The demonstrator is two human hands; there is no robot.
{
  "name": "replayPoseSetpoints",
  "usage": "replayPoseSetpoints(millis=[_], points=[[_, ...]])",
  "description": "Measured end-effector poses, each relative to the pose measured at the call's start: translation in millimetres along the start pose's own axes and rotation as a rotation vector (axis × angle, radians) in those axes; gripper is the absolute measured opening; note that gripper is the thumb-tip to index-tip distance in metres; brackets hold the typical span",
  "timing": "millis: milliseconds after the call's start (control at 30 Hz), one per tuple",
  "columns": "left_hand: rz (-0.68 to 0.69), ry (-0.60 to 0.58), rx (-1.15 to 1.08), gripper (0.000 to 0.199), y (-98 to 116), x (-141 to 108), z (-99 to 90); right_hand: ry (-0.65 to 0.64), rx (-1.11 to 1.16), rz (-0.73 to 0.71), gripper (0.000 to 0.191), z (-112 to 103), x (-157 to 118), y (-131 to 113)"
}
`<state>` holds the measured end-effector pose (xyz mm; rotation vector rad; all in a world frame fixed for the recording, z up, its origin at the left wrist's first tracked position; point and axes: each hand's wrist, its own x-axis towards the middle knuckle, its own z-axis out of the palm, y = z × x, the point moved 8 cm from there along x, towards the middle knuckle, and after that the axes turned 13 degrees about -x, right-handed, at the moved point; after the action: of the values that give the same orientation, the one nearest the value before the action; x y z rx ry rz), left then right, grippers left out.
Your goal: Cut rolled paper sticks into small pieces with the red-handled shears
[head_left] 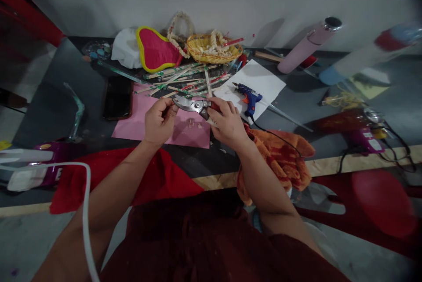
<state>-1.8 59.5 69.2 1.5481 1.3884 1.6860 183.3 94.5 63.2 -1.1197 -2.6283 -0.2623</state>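
Observation:
My right hand point(229, 121) is closed around the handles of a pair of pruning shears point(198, 105), its metal blades pointing left. At the blade tip, my left hand point(160, 119) is pinched shut; whatever lies between its thumb and fingers is too small to make out. Below both hands, small cut pale bits point(194, 124) lie on a pink sheet of paper point(196, 139). Just beyond the shears spreads a loose pile of wooden sticks point(184, 75), several in green-printed wrappers.
Behind the sticks stand a yellow woven basket point(198, 53) and a red pad with yellow edging point(156, 49). A phone point(118, 97) lies left. To the right are a blue glue gun point(249, 97) on white paper point(267, 80), an orange towel point(277, 154) and a pink flask point(306, 49).

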Motion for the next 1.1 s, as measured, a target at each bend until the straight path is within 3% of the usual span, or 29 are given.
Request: replayPoseSetpoints(millis=[167, 467, 767, 967, 1100], points=[[-0.001, -0.005, -0.005, 0.022, 0, 1, 0.7, 0.025, -0.018, 0.017, 0.036, -3, 0, 2], [-0.021, -0.038, -0.057, 0.023, 1, 1, 2.5, 0.062, 0.091, -0.106, 0.033, 7, 0, 4], [-0.084, -0.029, -0.089, 0.026, 2, 1, 2.0, 0.05, 0.148, 0.031, 0.033, 9, 0, 14], [-0.14, 0.022, -0.183, 0.029, -3, 3, -2.7, 0.052, 0.194, 0.025, 0.033, 14, 2, 12], [-0.145, -0.015, -0.14, 0.026, -2, 3, 1.3, 0.126, 0.327, 0.123, 0.032, 11, 3, 15]])
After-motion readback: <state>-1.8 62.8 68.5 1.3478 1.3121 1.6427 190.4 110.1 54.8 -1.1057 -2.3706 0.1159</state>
